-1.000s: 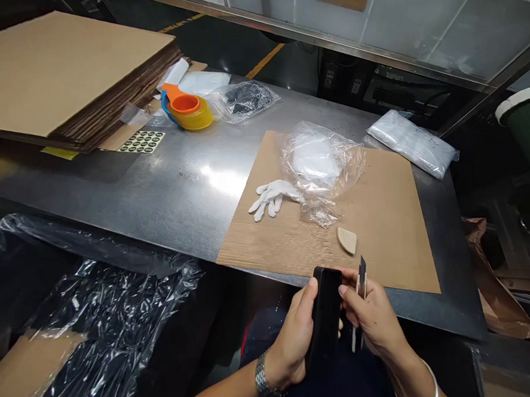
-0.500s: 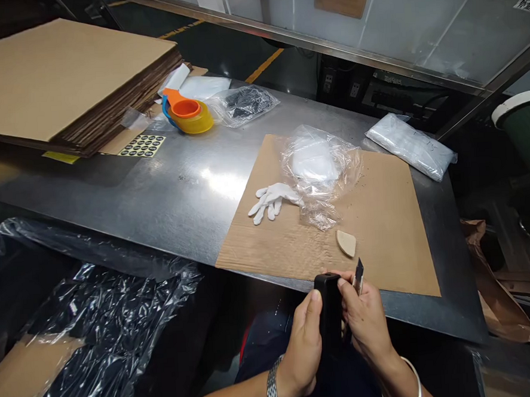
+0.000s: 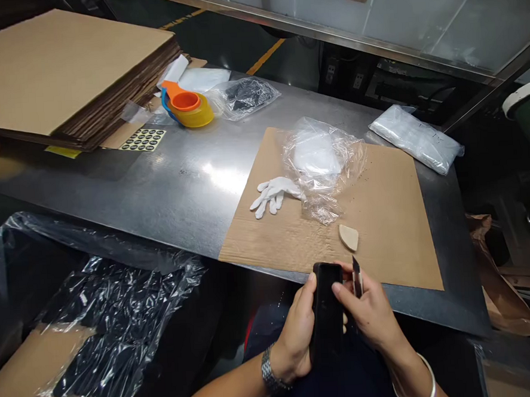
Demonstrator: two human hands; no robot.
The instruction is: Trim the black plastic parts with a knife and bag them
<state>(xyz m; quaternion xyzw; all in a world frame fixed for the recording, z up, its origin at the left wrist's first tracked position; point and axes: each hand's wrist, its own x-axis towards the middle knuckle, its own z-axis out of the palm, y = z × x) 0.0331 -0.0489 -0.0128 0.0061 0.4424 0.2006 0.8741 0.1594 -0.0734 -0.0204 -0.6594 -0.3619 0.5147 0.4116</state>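
Note:
A long black rectangular piece (image 3: 329,314), which looks like a case or cover, is gripped upright by my left hand (image 3: 296,328), thumb along its left edge. My right hand (image 3: 371,312) is closed round a craft knife (image 3: 357,278) whose dark blade points up. The right thumb presses on the black piece's upper right face, with fingers behind its edge. Just beyond my hands, a beige quarter-round pad (image 3: 349,237) lies on a cardboard sheet (image 3: 392,214). A white glove (image 3: 274,194) lies farther left on that sheet.
Crumpled clear plastic bags (image 3: 319,159) sit on the cardboard. The metal table (image 3: 179,192) also bears a yellow tape roll on an orange dispenser (image 3: 190,107), a sticker sheet (image 3: 143,140), a cardboard stack (image 3: 72,66) and a white plastic packet (image 3: 416,138). Plastic-wrapped black pieces (image 3: 120,327) stand at lower left.
The black piece has turned in my hands, so more of its broad face shows. My right thumb has shifted onto that face. The knife has become more upright.

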